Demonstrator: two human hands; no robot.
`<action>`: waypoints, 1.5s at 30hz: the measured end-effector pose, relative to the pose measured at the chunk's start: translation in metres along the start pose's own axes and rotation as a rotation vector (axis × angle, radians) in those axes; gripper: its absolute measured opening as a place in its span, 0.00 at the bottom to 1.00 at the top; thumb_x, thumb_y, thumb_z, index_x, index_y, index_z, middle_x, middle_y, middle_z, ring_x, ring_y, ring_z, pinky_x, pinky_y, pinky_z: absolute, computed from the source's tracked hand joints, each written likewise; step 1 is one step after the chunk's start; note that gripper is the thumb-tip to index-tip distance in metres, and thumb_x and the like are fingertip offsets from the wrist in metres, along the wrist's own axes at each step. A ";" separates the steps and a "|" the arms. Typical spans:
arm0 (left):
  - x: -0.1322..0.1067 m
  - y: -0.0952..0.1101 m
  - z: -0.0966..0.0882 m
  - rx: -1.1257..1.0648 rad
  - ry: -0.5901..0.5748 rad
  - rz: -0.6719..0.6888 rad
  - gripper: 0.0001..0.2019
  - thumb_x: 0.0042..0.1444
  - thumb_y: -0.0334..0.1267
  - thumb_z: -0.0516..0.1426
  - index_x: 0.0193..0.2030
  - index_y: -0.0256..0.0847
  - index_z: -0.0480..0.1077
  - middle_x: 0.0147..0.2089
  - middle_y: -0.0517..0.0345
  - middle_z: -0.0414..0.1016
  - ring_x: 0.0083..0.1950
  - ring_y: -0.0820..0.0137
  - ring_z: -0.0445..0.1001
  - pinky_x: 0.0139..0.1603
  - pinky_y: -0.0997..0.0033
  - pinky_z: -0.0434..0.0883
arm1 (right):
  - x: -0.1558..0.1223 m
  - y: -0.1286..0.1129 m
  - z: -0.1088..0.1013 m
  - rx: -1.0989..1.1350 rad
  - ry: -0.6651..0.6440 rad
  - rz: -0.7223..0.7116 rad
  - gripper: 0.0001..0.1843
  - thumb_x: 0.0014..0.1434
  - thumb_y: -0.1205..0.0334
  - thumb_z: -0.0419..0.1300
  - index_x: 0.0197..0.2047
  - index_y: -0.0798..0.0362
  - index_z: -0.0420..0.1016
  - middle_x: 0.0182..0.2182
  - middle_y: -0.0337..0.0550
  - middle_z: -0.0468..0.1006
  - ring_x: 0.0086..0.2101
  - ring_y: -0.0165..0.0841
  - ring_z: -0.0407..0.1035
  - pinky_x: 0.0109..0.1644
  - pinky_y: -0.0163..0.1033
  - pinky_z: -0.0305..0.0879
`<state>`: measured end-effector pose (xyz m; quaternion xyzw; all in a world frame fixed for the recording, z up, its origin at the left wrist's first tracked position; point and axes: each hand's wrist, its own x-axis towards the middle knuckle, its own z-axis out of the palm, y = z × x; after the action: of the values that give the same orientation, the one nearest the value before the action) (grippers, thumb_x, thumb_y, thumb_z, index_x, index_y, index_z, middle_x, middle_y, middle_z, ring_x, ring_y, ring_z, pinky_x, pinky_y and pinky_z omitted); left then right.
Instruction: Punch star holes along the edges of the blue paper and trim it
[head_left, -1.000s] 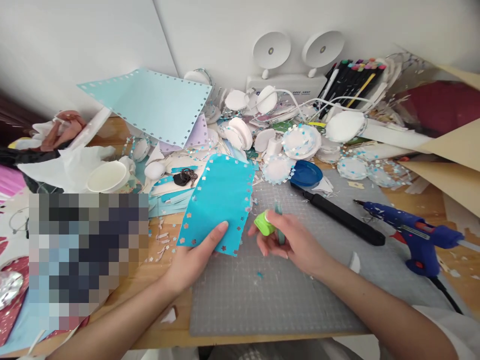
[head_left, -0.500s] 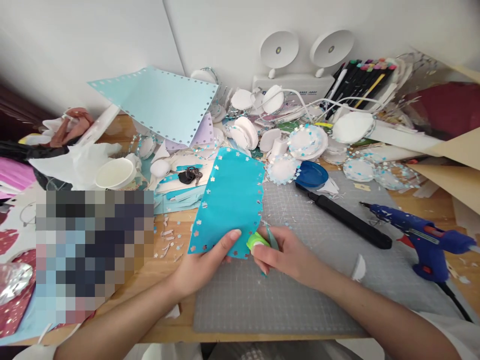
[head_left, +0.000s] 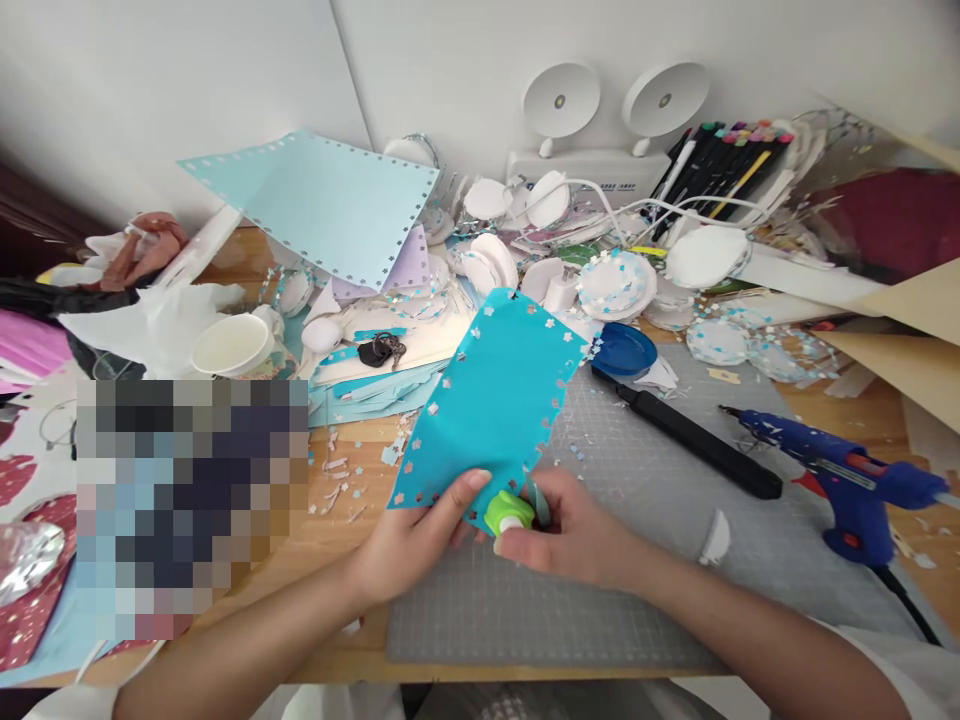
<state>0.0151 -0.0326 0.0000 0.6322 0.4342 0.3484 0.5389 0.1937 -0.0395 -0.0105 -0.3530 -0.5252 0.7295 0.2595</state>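
My left hand [head_left: 420, 540] pinches the near edge of a bright blue paper sheet [head_left: 499, 400] whose border carries small star-shaped holes. The sheet tilts up and away to the right over a grey cutting mat [head_left: 600, 590]. My right hand [head_left: 570, 540] grips a small green punch [head_left: 508, 512] set against the sheet's near corner, beside my left thumb. Tiny paper cut-outs lie scattered on the mat and the wooden desk.
A black rod-shaped tool [head_left: 686, 430] and a blue glue gun [head_left: 840, 470] lie on the right of the mat. A blue lid [head_left: 621, 350], white paper discs, a pale blue punched sheet [head_left: 322, 205], marker pens [head_left: 712, 160] and a paper cup [head_left: 225, 345] crowd the back.
The blue sheet has swung clockwise, its far end now leaning right. My right hand brought the green punch down and left onto the sheet's near corner.
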 end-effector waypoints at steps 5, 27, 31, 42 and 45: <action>0.001 0.004 0.001 -0.041 -0.018 -0.022 0.22 0.64 0.37 0.49 0.17 0.40 0.55 0.16 0.67 0.58 0.18 0.79 0.60 0.21 0.81 0.63 | 0.000 0.005 -0.001 -0.038 0.010 0.004 0.18 0.54 0.48 0.62 0.34 0.57 0.76 0.22 0.33 0.60 0.23 0.24 0.52 0.24 0.30 0.49; -0.002 0.003 0.001 -0.017 -0.135 -0.001 0.16 0.63 0.37 0.48 0.23 0.41 0.56 0.19 0.67 0.57 0.19 0.77 0.57 0.22 0.78 0.62 | -0.002 0.000 0.006 0.005 0.035 -0.082 0.12 0.53 0.53 0.62 0.33 0.54 0.77 0.30 0.40 0.75 0.30 0.31 0.67 0.34 0.34 0.65; -0.004 0.003 0.002 -0.014 -0.154 -0.046 0.18 0.64 0.41 0.48 0.22 0.41 0.58 0.18 0.65 0.59 0.20 0.76 0.60 0.23 0.77 0.65 | -0.003 0.000 0.009 -0.010 0.045 -0.119 0.11 0.55 0.54 0.60 0.31 0.53 0.76 0.30 0.41 0.76 0.30 0.32 0.68 0.37 0.37 0.66; -0.002 0.007 0.008 -0.352 -0.337 -0.054 0.21 0.52 0.52 0.61 0.45 0.38 0.69 0.47 0.46 0.76 0.48 0.59 0.76 0.50 0.60 0.72 | -0.001 0.011 0.009 -0.060 0.187 -0.106 0.23 0.49 0.50 0.65 0.19 0.52 0.57 0.18 0.33 0.58 0.22 0.25 0.53 0.25 0.32 0.55; -0.004 0.006 0.010 -0.449 -0.314 -0.103 0.17 0.54 0.49 0.61 0.42 0.38 0.68 0.44 0.49 0.77 0.45 0.61 0.76 0.48 0.63 0.73 | 0.000 0.014 0.010 -0.049 0.177 -0.079 0.25 0.51 0.49 0.64 0.17 0.52 0.55 0.15 0.32 0.57 0.20 0.24 0.53 0.22 0.32 0.51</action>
<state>0.0236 -0.0405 0.0041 0.5203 0.2888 0.3057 0.7433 0.1860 -0.0500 -0.0213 -0.4014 -0.5315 0.6716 0.3245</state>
